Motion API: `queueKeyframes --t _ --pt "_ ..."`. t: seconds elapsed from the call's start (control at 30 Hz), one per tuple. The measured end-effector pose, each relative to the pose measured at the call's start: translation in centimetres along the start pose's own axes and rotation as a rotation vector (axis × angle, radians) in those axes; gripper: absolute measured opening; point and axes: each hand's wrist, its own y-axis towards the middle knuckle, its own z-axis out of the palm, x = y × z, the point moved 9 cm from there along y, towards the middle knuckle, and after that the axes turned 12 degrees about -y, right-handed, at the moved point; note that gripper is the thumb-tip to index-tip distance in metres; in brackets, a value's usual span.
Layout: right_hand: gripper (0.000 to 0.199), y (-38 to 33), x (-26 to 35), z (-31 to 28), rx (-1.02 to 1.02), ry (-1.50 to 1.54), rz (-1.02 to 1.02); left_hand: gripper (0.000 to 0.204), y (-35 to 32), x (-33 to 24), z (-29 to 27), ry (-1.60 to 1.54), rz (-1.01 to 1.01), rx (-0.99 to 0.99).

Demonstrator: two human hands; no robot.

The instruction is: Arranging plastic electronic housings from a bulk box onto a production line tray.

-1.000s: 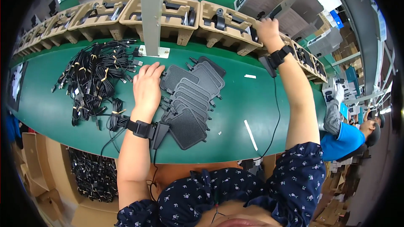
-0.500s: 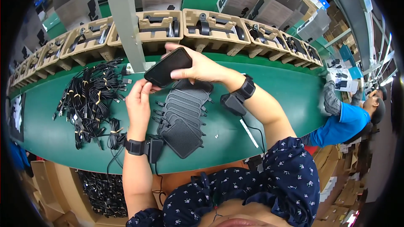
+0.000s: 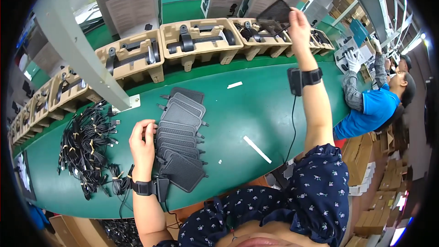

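Observation:
My right hand (image 3: 299, 29) reaches far out to the right, its fingers closed on the edge of a black mesh panel (image 3: 274, 16). The panel is tilted above a cardboard tray (image 3: 260, 43) that holds black parts. My left hand (image 3: 142, 144) hovers at the left of a fanned row of dark mesh panels (image 3: 180, 128), fingers loosely curled and apart, nothing seen in them. These panels overlap one another on the green table (image 3: 238, 123), small tabs sticking out at their sides.
Bundled black cables (image 3: 84, 144) lie left of my left hand. Moulded trays (image 3: 201, 48) line the far edge, with printed boxes (image 3: 130, 4) behind. A metal post (image 3: 77, 41) rises at the left. Another person in a blue shirt (image 3: 377, 110) works at the right.
My right hand has carried the mesh panel right and away, over the trays. The left hand has let go of it and come down beside the other panels. The view has shifted right.

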Motion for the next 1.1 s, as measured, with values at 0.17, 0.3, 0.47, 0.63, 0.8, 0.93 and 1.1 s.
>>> queueKeyframes --t 0.17,0.3,0.47,0.63,0.8,0.93,1.1 --pt "0.021 3.6 -3.3 -2.6 0.012 -0.49 -0.189 0.013 0.0 1.8 -0.8 -0.06 -0.075 -0.017" --pt "0.022 5.3 -6.3 -1.0 0.144 -0.563 -0.148 0.013 0.2 2.0 -0.7 -0.074 -0.097 -0.017" --pt "0.023 6.1 -8.2 1.5 0.299 -0.34 -0.06 0.014 0.2 2.2 -0.7 -0.088 -0.112 -0.017" --pt "0.024 7.2 -10.1 0.1 0.244 -0.537 -0.052 0.014 0.2 2.0 -0.5 -0.074 -0.098 -0.006" --pt "0.022 6.5 -11.9 1.6 0.348 -0.45 -0.078 0.014 0.3 2.4 -0.7 -0.064 -0.093 -0.003" --pt "0.03 2.7 -11.8 4.0 0.256 -0.862 -0.298 0.014 -0.1 2.6 -1.4 -0.063 -0.104 -0.025" --pt "0.029 -0.2 -10.1 5.9 0.291 -1.31 -0.399 0.015 0.2 2.7 -0.9 -0.017 -0.081 -0.014"
